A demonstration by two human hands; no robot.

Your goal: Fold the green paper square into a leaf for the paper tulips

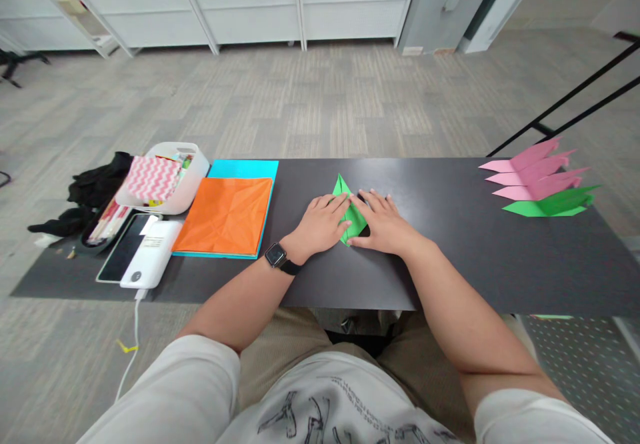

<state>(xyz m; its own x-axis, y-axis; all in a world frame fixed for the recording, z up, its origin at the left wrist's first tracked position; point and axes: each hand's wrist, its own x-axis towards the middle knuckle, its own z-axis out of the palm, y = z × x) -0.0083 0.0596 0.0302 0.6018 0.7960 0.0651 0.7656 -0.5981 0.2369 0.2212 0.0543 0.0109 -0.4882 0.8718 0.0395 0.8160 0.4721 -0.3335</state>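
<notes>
A green folded paper, roughly kite-shaped with a point at the far end, lies on the dark table between my hands. My left hand rests flat over its left side, fingers stretched out, with a black watch on the wrist. From the right, my right hand touches the paper with thumb and forefinger, its fingers spread. Parts of the paper's left and right edges are hidden under my fingers. Both hands press on the paper without gripping it.
To the left lie orange paper on blue sheets, a white power bank, a phone and a white basket. Folded pink paper pieces and a green one sit at the right on the table.
</notes>
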